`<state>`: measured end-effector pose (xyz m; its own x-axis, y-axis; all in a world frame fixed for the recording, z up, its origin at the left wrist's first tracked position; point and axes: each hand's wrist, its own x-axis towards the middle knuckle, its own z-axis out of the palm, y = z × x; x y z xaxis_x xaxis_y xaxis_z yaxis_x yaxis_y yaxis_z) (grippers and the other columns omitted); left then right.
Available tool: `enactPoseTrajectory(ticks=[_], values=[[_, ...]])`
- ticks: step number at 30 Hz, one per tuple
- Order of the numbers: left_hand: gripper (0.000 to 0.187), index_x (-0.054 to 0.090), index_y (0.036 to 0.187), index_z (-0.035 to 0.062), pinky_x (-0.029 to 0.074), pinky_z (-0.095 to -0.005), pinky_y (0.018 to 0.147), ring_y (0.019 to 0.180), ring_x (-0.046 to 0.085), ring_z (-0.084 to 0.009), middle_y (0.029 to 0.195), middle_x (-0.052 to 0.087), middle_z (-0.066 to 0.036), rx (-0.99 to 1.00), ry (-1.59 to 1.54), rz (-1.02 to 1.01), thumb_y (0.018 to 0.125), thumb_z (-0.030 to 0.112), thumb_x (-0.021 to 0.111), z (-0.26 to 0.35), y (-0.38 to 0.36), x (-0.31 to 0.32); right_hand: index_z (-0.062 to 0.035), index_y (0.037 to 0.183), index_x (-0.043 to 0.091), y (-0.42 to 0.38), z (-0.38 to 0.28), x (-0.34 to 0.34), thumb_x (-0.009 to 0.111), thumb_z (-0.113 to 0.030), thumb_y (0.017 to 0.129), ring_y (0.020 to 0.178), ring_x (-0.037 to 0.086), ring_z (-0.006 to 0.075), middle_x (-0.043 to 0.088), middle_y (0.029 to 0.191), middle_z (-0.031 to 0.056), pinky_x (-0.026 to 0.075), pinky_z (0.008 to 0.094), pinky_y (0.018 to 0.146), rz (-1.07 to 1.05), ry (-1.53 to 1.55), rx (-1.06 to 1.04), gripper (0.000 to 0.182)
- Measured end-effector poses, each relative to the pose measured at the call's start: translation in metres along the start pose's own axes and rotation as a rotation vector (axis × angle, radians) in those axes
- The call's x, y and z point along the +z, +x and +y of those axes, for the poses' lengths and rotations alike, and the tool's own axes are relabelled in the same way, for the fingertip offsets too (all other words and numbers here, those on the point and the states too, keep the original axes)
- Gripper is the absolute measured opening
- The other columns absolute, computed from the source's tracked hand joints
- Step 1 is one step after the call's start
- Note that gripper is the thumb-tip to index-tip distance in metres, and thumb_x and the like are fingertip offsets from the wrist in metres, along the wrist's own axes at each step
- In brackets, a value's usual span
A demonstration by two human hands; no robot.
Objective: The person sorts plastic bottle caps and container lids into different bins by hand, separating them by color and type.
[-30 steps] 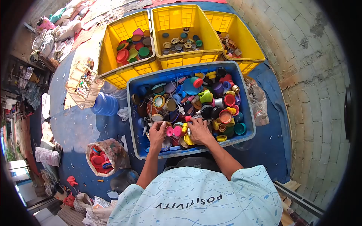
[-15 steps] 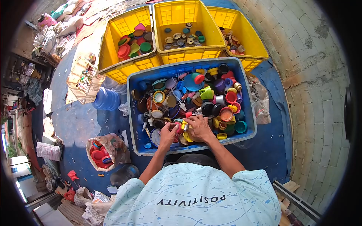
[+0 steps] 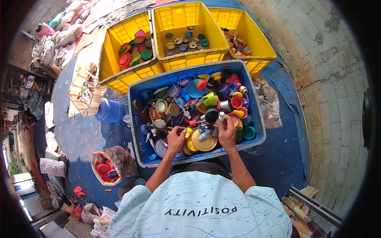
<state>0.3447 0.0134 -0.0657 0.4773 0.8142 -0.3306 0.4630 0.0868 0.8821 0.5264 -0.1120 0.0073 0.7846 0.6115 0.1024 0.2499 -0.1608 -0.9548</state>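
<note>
A blue crate (image 3: 137,148) full of mixed plastic caps and lids lies right in front of me. My left hand (image 3: 176,139) is over its near side, fingers closed around something I cannot make out, beside a yellow cap (image 3: 189,133). My right hand (image 3: 226,133) pinches a small whitish cap (image 3: 221,116) between thumb and fingers, near a black round lid (image 3: 211,115). Between the hands a large tan lid (image 3: 204,139) lies on the heap, with a light-blue piece (image 3: 204,135) on top.
Three yellow crates (image 3: 192,59) holding sorted caps stand behind the blue one. A sack (image 3: 123,160) of red lids is at the left, below a blue water jug (image 3: 109,110). A clear plastic bag (image 3: 271,107) touches the right side; a block wall (image 3: 333,99) rises beyond.
My right hand has moved right, away from my left, and now holds up the whitish cap. The large tan lid now shows between the hands. The view has shifted slightly.
</note>
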Motion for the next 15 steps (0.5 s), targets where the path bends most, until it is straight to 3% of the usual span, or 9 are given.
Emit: enactPoseTrajectory(ticks=[2, 4, 6, 9, 10, 15], values=[[0.023, 0.067, 0.095, 0.0003, 0.050, -0.0332, 0.074, 0.077, 0.065, -0.0216, 0.085, 0.069, -0.012, 0.008, 0.093, -0.059, 0.083, 0.020, 0.067, 0.021, 0.001, 0.007, -0.0025, 0.113, 0.055, 0.002, 0.009, -0.023, 0.059, -0.022, 0.096, 0.064, 0.051, 0.0066, 0.056, 0.076, -0.0002, 0.042, 0.0227, 0.056, 0.102, 0.115, 0.122, 0.026], [0.023, 0.067, 0.096, 0.0017, 0.049, -0.0368, 0.077, 0.082, 0.064, -0.0264, 0.087, 0.069, -0.013, 0.149, 0.265, -0.070, 0.081, 0.019, 0.068, 0.017, 0.012, 0.017, -0.0017, 0.113, 0.055, 0.002, 0.006, -0.045, 0.055, -0.025, 0.098, 0.063, 0.043, 0.0027, 0.051, 0.075, -0.0036, 0.037, 0.0190, 0.053, 0.160, 0.117, 0.187, 0.027], [0.029, 0.064, 0.102, 0.0056, 0.044, -0.0438, 0.081, 0.092, 0.058, -0.0344, 0.097, 0.066, -0.014, 0.317, 0.452, -0.075, 0.077, 0.019, 0.068, 0.012, 0.021, 0.026, -0.0010, 0.112, 0.055, -0.001, 0.009, -0.059, 0.055, -0.025, 0.098, 0.063, 0.043, 0.0026, 0.050, 0.075, -0.0037, 0.037, 0.0189, 0.054, 0.177, 0.191, 0.268, 0.028], [0.037, 0.061, 0.109, 0.0083, 0.043, -0.0442, 0.079, 0.095, 0.055, -0.0338, 0.105, 0.063, -0.013, 0.446, 0.667, -0.011, 0.076, 0.023, 0.068, 0.011, 0.034, 0.040, -0.0021, 0.112, 0.055, -0.010, 0.013, -0.065, 0.055, -0.026, 0.098, 0.060, 0.041, 0.0017, 0.047, 0.073, -0.0043, 0.034, 0.0181, 0.050, 0.208, 0.224, 0.310, 0.027], [0.038, 0.059, 0.110, 0.0093, 0.042, -0.0455, 0.079, 0.097, 0.054, -0.0343, 0.110, 0.061, -0.013, 0.471, 0.694, -0.027, 0.076, 0.024, 0.068, 0.008, 0.040, 0.043, -0.0035, 0.112, 0.054, -0.014, 0.015, -0.066, 0.055, -0.026, 0.098, 0.057, 0.041, 0.0013, 0.046, 0.072, -0.0045, 0.033, 0.0174, 0.048, 0.205, 0.228, 0.318, 0.026], [0.036, 0.058, 0.110, 0.0078, 0.045, -0.0478, 0.076, 0.093, 0.058, -0.0368, 0.103, 0.061, -0.018, 0.395, 0.759, -0.182, 0.078, 0.020, 0.066, 0.004, 0.056, 0.051, -0.0050, 0.113, 0.053, -0.028, 0.009, -0.055, 0.054, -0.027, 0.098, 0.054, 0.041, 0.0008, 0.045, 0.071, -0.0045, 0.032, 0.0161, 0.045, 0.174, 0.363, 0.429, 0.027]])
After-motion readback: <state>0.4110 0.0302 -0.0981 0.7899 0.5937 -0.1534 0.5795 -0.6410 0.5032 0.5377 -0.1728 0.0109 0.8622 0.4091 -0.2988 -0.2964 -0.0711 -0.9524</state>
